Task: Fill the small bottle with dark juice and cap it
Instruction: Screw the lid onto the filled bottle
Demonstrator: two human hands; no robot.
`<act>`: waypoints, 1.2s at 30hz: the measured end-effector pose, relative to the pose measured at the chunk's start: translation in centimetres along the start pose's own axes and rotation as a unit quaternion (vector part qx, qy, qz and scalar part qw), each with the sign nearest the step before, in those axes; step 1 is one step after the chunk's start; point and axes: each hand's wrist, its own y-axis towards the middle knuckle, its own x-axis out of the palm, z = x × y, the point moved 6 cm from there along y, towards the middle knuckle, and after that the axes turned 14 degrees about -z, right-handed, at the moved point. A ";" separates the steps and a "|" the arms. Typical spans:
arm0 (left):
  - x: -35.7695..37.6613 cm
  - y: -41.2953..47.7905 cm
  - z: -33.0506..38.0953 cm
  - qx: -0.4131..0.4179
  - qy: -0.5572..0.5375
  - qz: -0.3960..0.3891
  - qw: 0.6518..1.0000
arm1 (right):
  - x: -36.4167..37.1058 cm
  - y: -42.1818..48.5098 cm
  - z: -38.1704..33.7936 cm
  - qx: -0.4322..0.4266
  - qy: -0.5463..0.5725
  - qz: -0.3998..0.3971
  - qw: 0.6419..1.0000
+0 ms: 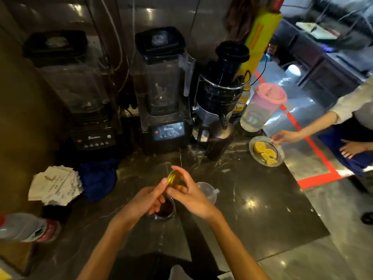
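- small bottle [166, 209] standing upright on the dark worktop [252, 215], mouth open and facing straight up, dark juice showing inside close to the rim; filling looking as good as done, capping not yet done.
- long axis running vertical, so calling for a straight drop of the cap onto the mouth rather than any sideways approach.
- gold cap [174, 178] being held just above and a little beyond the bottle mouth, tilted on edge with its hollow side turned toward the camera, not yet level with the rim.
- left hand [144, 201] pinching the near edge of the cap between thumb and forefinger, remaining fingers curled loosely and hanging over the left side of the bottle, partly hiding its rim.
- right hand [190, 196] gripping the far and right edge of the cap with fingertips, palm lying just right of the bottle.
- both hands sitting almost equally near the bottle; left hand looking marginally nearer, fingers overlapping its mouth.
- bottle itself not being steadied by either hand, so likely needing one hand freed to hold it while twisting.
- clear measuring cup [206, 191] resting just right of the bottle, behind the right hand, close enough to be knocked.
- further out: blue cloth [99, 178] and paper slips [55, 185] to the left, two blenders [163, 93] and a juicer [221, 93] at the back, glass dish of lemon slices [266, 151] well apart at right, touched by another person's hand [286, 136].
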 end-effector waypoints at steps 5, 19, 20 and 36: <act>-2.2 -2.2 -2.8 0.076 0.106 0.170 0.977 | -1.2 -1.3 1.3 0.066 -0.036 0.047 0.996; 1.4 1.8 -8.8 0.079 0.132 0.007 0.988 | 5.7 1.9 1.4 0.132 -0.681 -0.144 0.706; 1.2 1.8 -8.9 0.087 0.133 0.015 0.987 | 5.9 2.0 1.5 0.126 -0.690 -0.138 0.700; -1.0 4.7 -12.2 0.050 0.108 -0.011 0.993 | 5.5 2.8 -0.4 0.062 -0.681 -0.314 0.659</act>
